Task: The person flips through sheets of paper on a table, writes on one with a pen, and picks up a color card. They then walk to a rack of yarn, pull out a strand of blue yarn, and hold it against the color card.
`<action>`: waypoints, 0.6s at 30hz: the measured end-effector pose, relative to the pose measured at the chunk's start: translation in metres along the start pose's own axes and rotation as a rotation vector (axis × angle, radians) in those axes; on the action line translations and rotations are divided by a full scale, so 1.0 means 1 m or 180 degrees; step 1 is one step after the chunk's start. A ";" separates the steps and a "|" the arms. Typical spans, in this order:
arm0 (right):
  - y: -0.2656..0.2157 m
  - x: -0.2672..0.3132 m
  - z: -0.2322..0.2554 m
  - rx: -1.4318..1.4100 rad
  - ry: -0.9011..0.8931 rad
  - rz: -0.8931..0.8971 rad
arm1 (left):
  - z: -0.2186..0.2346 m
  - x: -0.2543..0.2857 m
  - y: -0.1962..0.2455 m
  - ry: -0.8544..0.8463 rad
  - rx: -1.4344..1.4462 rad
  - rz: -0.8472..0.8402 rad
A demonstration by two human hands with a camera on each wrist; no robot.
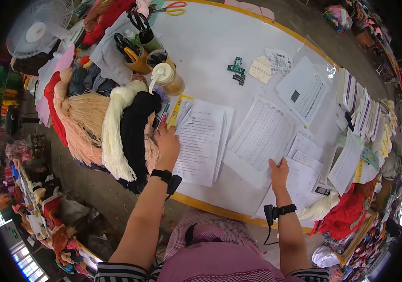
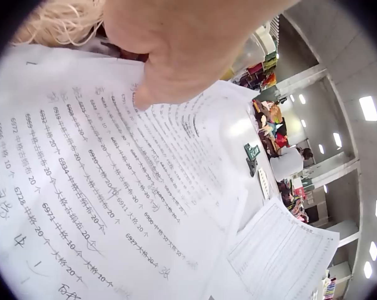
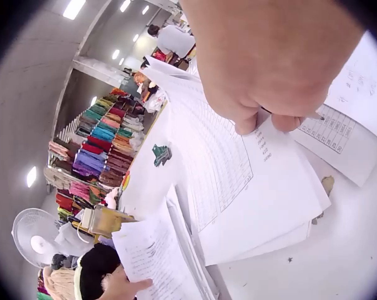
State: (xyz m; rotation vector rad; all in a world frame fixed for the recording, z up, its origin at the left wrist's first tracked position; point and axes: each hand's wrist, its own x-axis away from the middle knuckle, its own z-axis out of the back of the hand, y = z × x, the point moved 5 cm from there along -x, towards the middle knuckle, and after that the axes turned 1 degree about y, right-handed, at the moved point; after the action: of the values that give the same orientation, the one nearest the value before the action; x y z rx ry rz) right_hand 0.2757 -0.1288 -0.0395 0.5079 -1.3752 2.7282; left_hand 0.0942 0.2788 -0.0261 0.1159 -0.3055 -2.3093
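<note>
My left hand [image 1: 168, 146] holds the left edge of a stack of handwritten papers [image 1: 201, 141] near the table's front edge. In the left wrist view its thumb [image 2: 144, 87] presses down on the top page [image 2: 101, 187], and the other fingers are hidden. My right hand [image 1: 279, 172] sits at the lower edge of a printed table sheet [image 1: 263, 134]. The right wrist view shows its curled fingers [image 3: 263, 112] pinching that sheet [image 3: 238, 181]. Both wrists wear black camera straps.
The white table [image 1: 210, 42] has a yellow rim. Yarn bundles [image 1: 116, 127] lie left of the stack, with a squeeze bottle [image 1: 166, 77] and cups of scissors [image 1: 135, 51] behind them. More sheets [image 1: 304, 89], card stacks [image 1: 360, 103], green clips [image 1: 236, 69] and red yarn [image 1: 346, 211] lie to the right.
</note>
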 end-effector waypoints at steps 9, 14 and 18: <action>-0.011 0.000 -0.001 -0.0761 -0.0301 -0.0998 | -0.006 -0.010 -0.018 0.0116 0.1989 0.0574; -0.022 0.002 -0.009 -0.0924 -0.0298 -0.1073 | 0.002 0.001 -0.031 -0.0224 0.1761 -0.0043; -0.032 0.002 -0.015 -0.1107 -0.0433 -0.1092 | 0.040 0.015 -0.040 -0.0377 0.1890 0.0235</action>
State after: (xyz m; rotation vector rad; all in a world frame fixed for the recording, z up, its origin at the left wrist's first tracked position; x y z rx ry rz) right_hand 0.2755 -0.0975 -0.0225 0.8229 -1.5774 2.1640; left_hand 0.0486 0.3011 0.0022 0.2572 -1.0314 -2.0892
